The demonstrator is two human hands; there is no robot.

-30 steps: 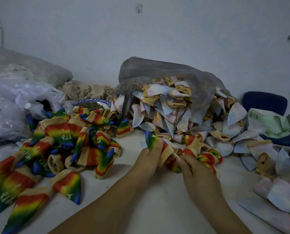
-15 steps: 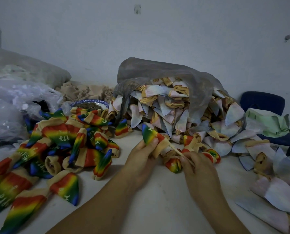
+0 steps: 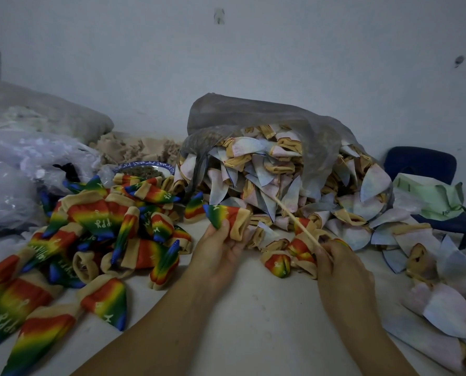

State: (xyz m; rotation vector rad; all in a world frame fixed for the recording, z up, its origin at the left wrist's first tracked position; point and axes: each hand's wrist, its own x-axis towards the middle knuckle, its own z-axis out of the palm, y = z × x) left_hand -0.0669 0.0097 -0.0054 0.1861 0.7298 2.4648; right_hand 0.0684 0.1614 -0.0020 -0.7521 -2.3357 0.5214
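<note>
My left hand (image 3: 216, 252) grips a rainbow-printed cloth cone (image 3: 226, 217) with a tan cuff, its blue tip pointing up and left. My right hand (image 3: 340, 264) holds a thin wooden stick (image 3: 294, 219) that slants up and left, free of the cone. A pile of rainbow cones (image 3: 96, 234) lies at the left on the white table (image 3: 253, 308). A few more rainbow pieces (image 3: 288, 256) lie between my hands. At the back a grey plastic bag (image 3: 267, 123) spills pale inside-out cones (image 3: 267, 180).
More pale cones (image 3: 443, 299) are strewn along the right. A blue chair (image 3: 421, 164) with green cloth (image 3: 430, 194) stands at the far right. Clear plastic bags (image 3: 17, 169), tan scraps (image 3: 136, 147) and a blue-rimmed bowl (image 3: 145, 169) sit at the back left against the wall.
The stick has come out of the rainbow cone; my right hand drew it away to the right. My left hand lifted the cone and shifted it slightly left.
</note>
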